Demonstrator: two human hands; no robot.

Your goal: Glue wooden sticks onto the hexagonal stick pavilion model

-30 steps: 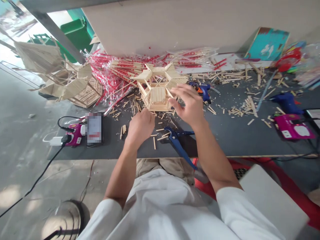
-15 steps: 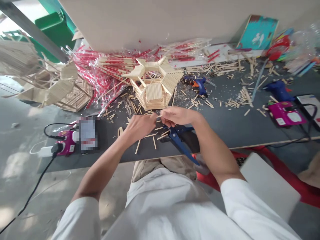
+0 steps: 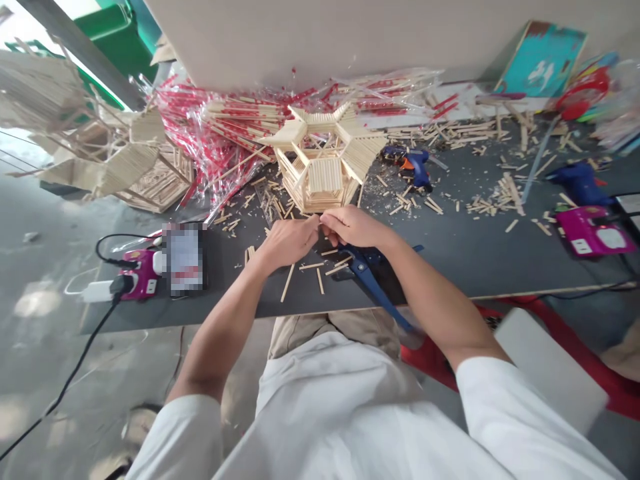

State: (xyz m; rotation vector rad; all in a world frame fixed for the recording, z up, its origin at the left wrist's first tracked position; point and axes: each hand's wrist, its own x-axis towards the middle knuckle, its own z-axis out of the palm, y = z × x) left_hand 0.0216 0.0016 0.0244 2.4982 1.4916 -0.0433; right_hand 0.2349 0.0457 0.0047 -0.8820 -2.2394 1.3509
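My left hand [image 3: 289, 241] and my right hand [image 3: 353, 226] meet fingertip to fingertip just in front of a small pavilion model [image 3: 323, 160] built of wooden sticks. Both hands are closed in a pinch on something small between them that I cannot make out. A blue cutter [image 3: 373, 277] lies on the dark table [image 3: 465, 260] under my right wrist. Short loose sticks [image 3: 310, 270] lie scattered below my hands.
Bundles of wrapped chopsticks [image 3: 225, 133] pile behind the model. Larger stick models [image 3: 115, 167] stand at the left. Glue guns [image 3: 417, 167] [image 3: 580, 181] lie at the right, a magenta box [image 3: 587, 230] beyond them. A phone [image 3: 184, 259] and a charger [image 3: 135, 280] sit at the left.
My right hand came down from the model's side to meet my left hand in front of it. Both hands now pinch together at one spot.
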